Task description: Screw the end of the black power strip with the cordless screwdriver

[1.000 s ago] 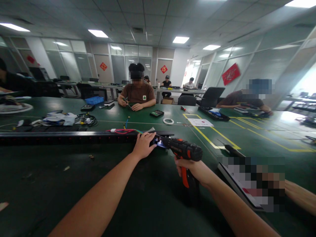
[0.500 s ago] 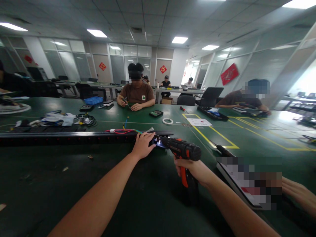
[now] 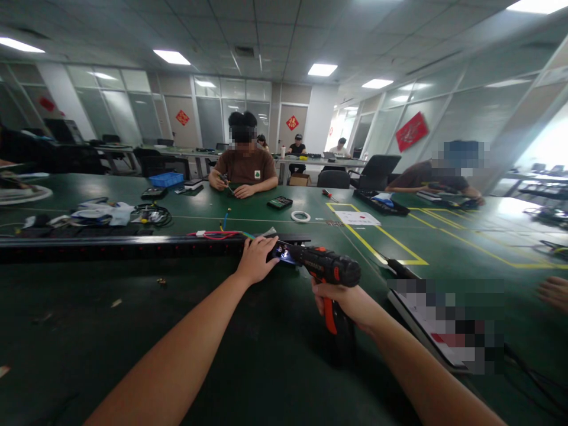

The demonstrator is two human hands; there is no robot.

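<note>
My right hand (image 3: 339,302) is wrapped round the grip of a black and orange cordless drill (image 3: 331,266), its nose pointing left. The drill's tip reaches a small lit patch (image 3: 284,253) at the right end of a long black bar (image 3: 133,248). On that same end lies my left hand (image 3: 257,260), fingers over the top and thumb on the near side, gripping it. Red, blue and yellow wires (image 3: 222,234) run along the bar's top beside my left fingers. What the drill tip touches is too small to make out.
Right of the drill lies a flat white-topped item (image 3: 426,325), partly blurred out, with a black-handled tool (image 3: 402,269) above it. A white ring (image 3: 300,217), a paper sheet (image 3: 357,218) and a cable bundle (image 3: 153,216) lie beyond. A co-worker's hand (image 3: 554,293) shows at the right edge.
The co-worker's hand at the right has drawn away from the flat item towards the right edge. My hands and the drill look nearly the same.
</note>
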